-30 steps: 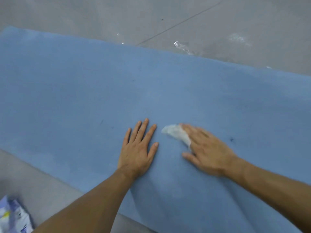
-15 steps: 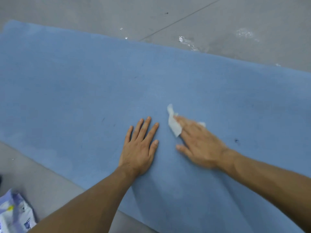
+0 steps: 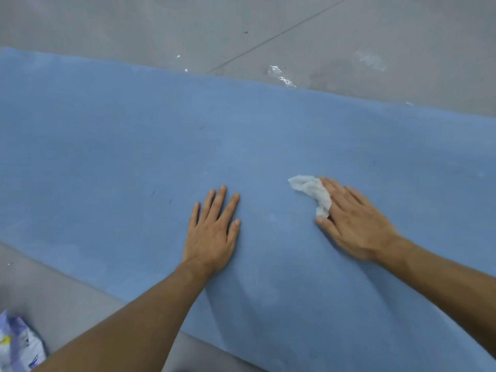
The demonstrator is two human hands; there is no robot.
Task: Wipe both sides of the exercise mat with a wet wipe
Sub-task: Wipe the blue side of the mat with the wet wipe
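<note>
Straight fingers of the right hand (image 3: 357, 224) press the wet wipe (image 3: 311, 190) onto the blue exercise mat (image 3: 120, 146), now farther from the flat, relaxed left hand (image 3: 212, 232).

Wet wipe (image 3: 308, 189) partly beneath right hand (image 3: 355, 226)
</note>
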